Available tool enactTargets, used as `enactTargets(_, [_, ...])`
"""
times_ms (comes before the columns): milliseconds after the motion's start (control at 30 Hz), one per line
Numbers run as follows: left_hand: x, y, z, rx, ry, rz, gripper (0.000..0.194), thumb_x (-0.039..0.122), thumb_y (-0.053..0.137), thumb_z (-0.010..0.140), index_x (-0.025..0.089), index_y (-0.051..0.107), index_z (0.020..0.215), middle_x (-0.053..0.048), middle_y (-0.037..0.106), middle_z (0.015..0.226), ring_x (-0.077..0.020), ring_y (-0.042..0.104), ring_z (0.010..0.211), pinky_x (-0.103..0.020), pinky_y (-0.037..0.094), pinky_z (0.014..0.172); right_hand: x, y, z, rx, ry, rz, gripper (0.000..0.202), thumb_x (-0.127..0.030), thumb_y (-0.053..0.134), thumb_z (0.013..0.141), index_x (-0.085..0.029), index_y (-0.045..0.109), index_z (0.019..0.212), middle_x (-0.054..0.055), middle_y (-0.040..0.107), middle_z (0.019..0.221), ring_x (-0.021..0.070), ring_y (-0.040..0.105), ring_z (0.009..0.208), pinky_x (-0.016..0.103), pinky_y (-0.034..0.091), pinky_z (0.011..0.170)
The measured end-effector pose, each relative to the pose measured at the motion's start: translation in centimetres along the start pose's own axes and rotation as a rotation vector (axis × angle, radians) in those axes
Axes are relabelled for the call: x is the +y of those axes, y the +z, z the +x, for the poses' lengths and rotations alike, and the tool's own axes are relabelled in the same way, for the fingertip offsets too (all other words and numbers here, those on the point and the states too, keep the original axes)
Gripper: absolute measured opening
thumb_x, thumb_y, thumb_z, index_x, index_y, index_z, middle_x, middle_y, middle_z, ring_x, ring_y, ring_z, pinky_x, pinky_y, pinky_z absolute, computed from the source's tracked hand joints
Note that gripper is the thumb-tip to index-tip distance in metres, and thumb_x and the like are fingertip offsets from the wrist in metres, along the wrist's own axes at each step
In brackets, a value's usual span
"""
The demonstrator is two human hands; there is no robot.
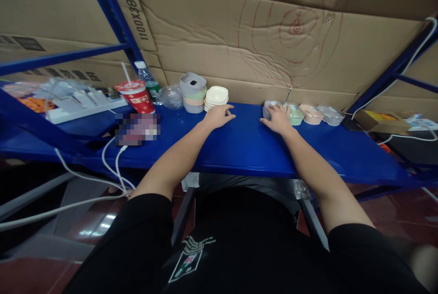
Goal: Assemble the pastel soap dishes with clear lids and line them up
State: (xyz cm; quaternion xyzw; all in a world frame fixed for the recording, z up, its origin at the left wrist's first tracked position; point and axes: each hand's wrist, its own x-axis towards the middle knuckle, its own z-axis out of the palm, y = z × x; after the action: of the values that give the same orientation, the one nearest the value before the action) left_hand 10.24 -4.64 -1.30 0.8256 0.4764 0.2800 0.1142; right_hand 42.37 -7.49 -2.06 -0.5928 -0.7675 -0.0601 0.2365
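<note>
On the blue table [246,148], my left hand [219,117] is beside the front of a stack of cream square dishes [216,95], its fingers apart and nothing held. A taller stack of grey, green and peach containers [193,85] stands just left of the cream ones. My right hand [278,118] rests with spread fingers at a grey lidded container [268,108], partly covering it. To its right, in a row, sit a green container [296,115], a peach container [311,114] and another grey container [331,115], all with clear lids.
Clear round lids or bowls [170,97], a water bottle [148,79] and a red cup with a straw [138,98] stand at the left, near a power strip [85,108] and white cables [118,166]. Cardboard [205,34] backs the table. An open box [383,121] lies at the right.
</note>
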Motion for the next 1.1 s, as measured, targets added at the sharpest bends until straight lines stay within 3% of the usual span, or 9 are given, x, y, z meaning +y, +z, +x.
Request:
enactTargets(133, [0.1, -1.4, -0.1, 0.229, -0.072, 0.089, 0.04, 0.034, 0.071, 0.101, 0.022, 0.075, 0.139, -0.011, 0.075, 0.135, -0.0333, 0.067, 0.132, -0.045, 0.05, 0.117, -0.2, -0.1, 0.0, -0.033, 0.022, -0.007, 0.055, -0.049, 0.079, 0.092, -0.022, 0.074, 0.14, 0.02, 0.059, 0.161, 0.0541, 0.041, 0.155, 0.084, 0.008, 0.13])
enactTargets(200, [-0.2, -2.0, -0.1, 0.288, -0.123, 0.142, 0.04, 0.033, 0.071, 0.1, 0.023, 0.074, 0.14, -0.012, 0.066, 0.146, -0.034, 0.064, 0.136, -0.046, 0.049, 0.118, -0.4, -0.2, 0.0, -0.04, 0.048, -0.072, 0.054, -0.05, 0.075, 0.095, -0.02, 0.075, 0.139, 0.02, 0.058, 0.162, 0.0527, 0.043, 0.154, 0.083, 0.012, 0.129])
enactTargets(467, [-1.5, -2.8, -0.4, 0.214, -0.209, 0.251, 0.036, 0.029, 0.066, 0.102, 0.018, 0.073, 0.135, -0.018, 0.064, 0.147, -0.0378, 0.066, 0.131, -0.049, 0.053, 0.11, -1.6, -0.3, -0.4, -0.033, 0.127, -0.286, 0.057, -0.053, 0.062, 0.102, -0.012, 0.073, 0.14, 0.024, 0.059, 0.161, 0.05, 0.048, 0.149, 0.081, 0.017, 0.127])
enactTargets(600, [-1.5, -2.8, -0.1, 0.291, -0.166, 0.194, 0.025, 0.024, 0.066, 0.1, 0.019, 0.074, 0.123, -0.017, 0.067, 0.141, -0.0354, 0.067, 0.127, -0.046, 0.053, 0.108, -2.3, -0.3, -0.6, 0.014, 0.067, -0.236, 0.058, -0.05, 0.061, 0.103, -0.013, 0.069, 0.147, 0.023, 0.059, 0.161, 0.0489, 0.047, 0.151, 0.08, 0.018, 0.128])
enactTargets(733, [-0.8, -2.6, 0.2, 0.388, -0.017, 0.077, 0.016, 0.018, 0.068, 0.094, 0.019, 0.074, 0.109, -0.014, 0.073, 0.127, -0.0295, 0.069, 0.118, -0.041, 0.054, 0.104, -3.5, -0.5, -0.5, 0.099, -0.072, -0.085, 0.072, -0.045, 0.063, 0.101, -0.012, 0.051, 0.164, 0.023, 0.056, 0.165, 0.0421, 0.049, 0.153, 0.066, 0.029, 0.131])
enactTargets(833, [-0.3, -1.8, 0.2, 0.258, 0.151, -0.001, 0.018, 0.024, 0.077, 0.089, 0.018, 0.075, 0.106, -0.011, 0.077, 0.118, -0.0263, 0.071, 0.109, -0.038, 0.054, 0.1, -3.8, -0.3, -0.3, 0.078, -0.215, 0.032, 0.08, -0.048, 0.064, 0.101, -0.013, 0.043, 0.17, 0.021, 0.05, 0.171, 0.038, 0.046, 0.158, 0.059, 0.036, 0.13])
enactTargets(1000, [0.0, 0.0, 0.0, -0.235, 0.227, -0.008, 0.055, 0.05, 0.099, 0.066, 0.018, 0.08, 0.107, -0.011, 0.08, 0.116, -0.0304, 0.073, 0.108, -0.039, 0.055, 0.099, -3.0, 1.2, -0.3, -0.281, -0.417, 0.156, 0.078, -0.066, 0.077, 0.093, -0.02, 0.065, 0.155, 0.016, 0.063, 0.162, 0.0367, 0.058, 0.15, 0.055, 0.044, 0.127])
enactTargets(1067, [-0.2, -0.2, 0.1, -0.263, 0.212, -0.006, 0.056, 0.05, 0.099, 0.066, 0.019, 0.081, 0.109, -0.011, 0.08, 0.12, -0.0313, 0.073, 0.114, -0.039, 0.054, 0.104, -2.7, 1.7, -0.3, -0.335, -0.408, 0.15, 0.078, -0.067, 0.077, 0.093, -0.021, 0.066, 0.154, 0.017, 0.061, 0.163, 0.0379, 0.058, 0.151, 0.057, 0.044, 0.127])
enactTargets(1100, [-0.3, -0.6, 0.2, -0.196, 0.193, -0.003, 0.051, 0.049, 0.096, 0.072, 0.02, 0.081, 0.111, -0.011, 0.079, 0.123, -0.0313, 0.072, 0.117, -0.04, 0.053, 0.107, -2.7, 1.8, -0.3, -0.331, -0.399, 0.139, 0.076, -0.067, 0.076, 0.095, -0.021, 0.066, 0.155, 0.017, 0.061, 0.163, 0.0384, 0.057, 0.151, 0.058, 0.044, 0.127])
